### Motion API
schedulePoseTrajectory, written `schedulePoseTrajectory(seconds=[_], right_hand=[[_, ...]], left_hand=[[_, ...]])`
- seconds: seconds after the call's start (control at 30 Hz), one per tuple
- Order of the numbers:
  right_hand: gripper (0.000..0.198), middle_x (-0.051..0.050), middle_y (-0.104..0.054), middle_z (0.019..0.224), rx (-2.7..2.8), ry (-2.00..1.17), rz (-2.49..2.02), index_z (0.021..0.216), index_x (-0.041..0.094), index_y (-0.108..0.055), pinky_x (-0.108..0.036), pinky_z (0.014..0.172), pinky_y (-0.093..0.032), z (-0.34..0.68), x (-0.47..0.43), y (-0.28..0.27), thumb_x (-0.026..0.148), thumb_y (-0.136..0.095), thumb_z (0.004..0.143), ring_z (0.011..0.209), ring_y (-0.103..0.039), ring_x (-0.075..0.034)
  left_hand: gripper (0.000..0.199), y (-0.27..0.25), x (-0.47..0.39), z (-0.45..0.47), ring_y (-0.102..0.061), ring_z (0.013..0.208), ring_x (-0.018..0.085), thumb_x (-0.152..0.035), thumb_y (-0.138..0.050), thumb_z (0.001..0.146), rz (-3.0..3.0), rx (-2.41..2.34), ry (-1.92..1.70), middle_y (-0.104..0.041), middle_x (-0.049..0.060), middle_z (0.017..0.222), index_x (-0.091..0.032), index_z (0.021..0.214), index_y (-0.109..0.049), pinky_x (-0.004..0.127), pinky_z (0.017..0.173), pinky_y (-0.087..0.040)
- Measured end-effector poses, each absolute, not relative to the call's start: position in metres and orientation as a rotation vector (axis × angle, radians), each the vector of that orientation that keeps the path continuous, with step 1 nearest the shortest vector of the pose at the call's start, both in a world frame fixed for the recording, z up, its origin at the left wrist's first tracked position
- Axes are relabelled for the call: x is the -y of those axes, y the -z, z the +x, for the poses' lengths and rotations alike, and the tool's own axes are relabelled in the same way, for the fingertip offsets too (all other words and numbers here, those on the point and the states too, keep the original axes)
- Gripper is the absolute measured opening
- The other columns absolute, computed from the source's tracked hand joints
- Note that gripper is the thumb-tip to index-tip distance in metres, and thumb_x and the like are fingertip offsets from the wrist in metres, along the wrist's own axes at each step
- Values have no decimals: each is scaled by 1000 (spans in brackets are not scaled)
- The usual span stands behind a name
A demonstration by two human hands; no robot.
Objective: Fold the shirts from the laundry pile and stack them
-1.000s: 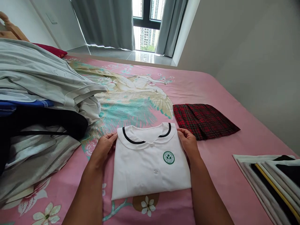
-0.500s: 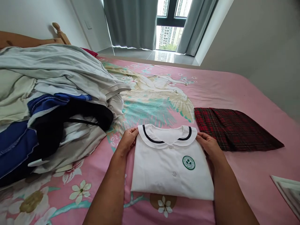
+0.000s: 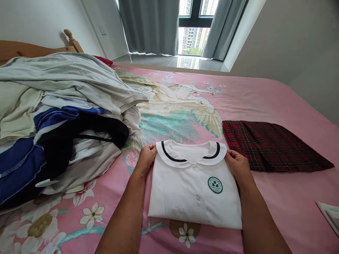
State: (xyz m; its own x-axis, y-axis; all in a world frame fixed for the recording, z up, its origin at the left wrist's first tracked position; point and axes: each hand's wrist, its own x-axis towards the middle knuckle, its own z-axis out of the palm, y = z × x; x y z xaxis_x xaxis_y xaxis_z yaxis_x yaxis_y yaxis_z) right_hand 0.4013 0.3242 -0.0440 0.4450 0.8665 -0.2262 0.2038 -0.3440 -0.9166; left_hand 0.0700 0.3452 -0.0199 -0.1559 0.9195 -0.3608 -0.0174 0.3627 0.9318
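Note:
A white shirt [image 3: 182, 197], folded into a neat rectangle, lies in front of me with its collar away from me. The round collar carries a dark stripe, and a green round badge sits on the chest. My left hand [image 3: 146, 157] pinches the shirt's left edge by the collar, thumb on top. On the opposite side my right hand [image 3: 237, 163] grips the edge just below the collar's right end. Fingers of both hands are partly hidden beneath the cloth.
The bed has a pink floral sheet [image 3: 265, 98]. To the left rises a heap of loose clothes [image 3: 76, 81] in white, blue and black. A folded red plaid garment [image 3: 272, 146] lies to the right, and a pale folded cloth [image 3: 329, 213] shows at the right edge.
Both hands keep their hold on the shirt's collar end, which looks drawn slightly wider to the right. The view has shifted a little.

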Motion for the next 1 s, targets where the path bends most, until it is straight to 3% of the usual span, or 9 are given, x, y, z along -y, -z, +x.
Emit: schedulePoseTrajectory(seconds=[0.13, 0.33, 0.47, 0.6, 0.77, 1.0], right_hand=[[44, 1, -62, 61, 964, -939, -1807, 94, 14, -70, -21, 45, -40, 401, -325, 41, 48, -65, 66, 53, -51, -13], [39, -1, -63, 68, 1071, -790, -1865, 87, 15, -68, -21, 51, -41, 406, -328, 44, 49, -60, 69, 61, -53, -14], [40, 1, -57, 59, 1020, -1028, -1811, 82, 17, -61, -21, 43, -39, 415, -320, 33, 55, -62, 69, 50, -48, -11], [41, 4, -49, 56, 1043, -1277, -1814, 77, 19, -55, -19, 35, -35, 424, -309, 23, 57, -66, 66, 45, -44, -9], [39, 5, -46, 55, 1074, -1371, -1761, 70, 18, -51, -16, 34, -33, 425, -305, 24, 53, -68, 68, 44, -41, -6], [41, 4, -47, 54, 1109, -1465, -1779, 69, 15, -56, -16, 35, -32, 425, -302, 15, 55, -67, 68, 44, -41, -6]], left_hand=[[33, 23, -345, 68, -23, 29, 4, -45, -64, 70, 892, -1495, -938, -32, -10, 35, -18, 59, -49, 18, 30, -10], [31, 21, -344, 72, -32, 33, 5, -43, -67, 66, 924, -1488, -973, -42, -8, 40, -17, 61, -52, 18, 33, -19], [38, 19, -345, 62, -22, 29, 4, -48, -65, 68, 971, -1473, -801, -32, -8, 35, -19, 53, -45, 20, 31, -10], [37, 17, -345, 56, -23, 29, 3, -49, -68, 66, 1024, -1388, -684, -34, -8, 38, -18, 58, -50, 19, 32, -11], [37, 15, -344, 60, -20, 29, 2, -49, -70, 64, 1033, -1450, -680, -34, -8, 37, -17, 59, -52, 18, 32, -8], [40, 20, -342, 41, -30, 28, 4, -55, -63, 70, 1118, -1358, -513, -40, -7, 39, -17, 64, -51, 16, 29, -15]])
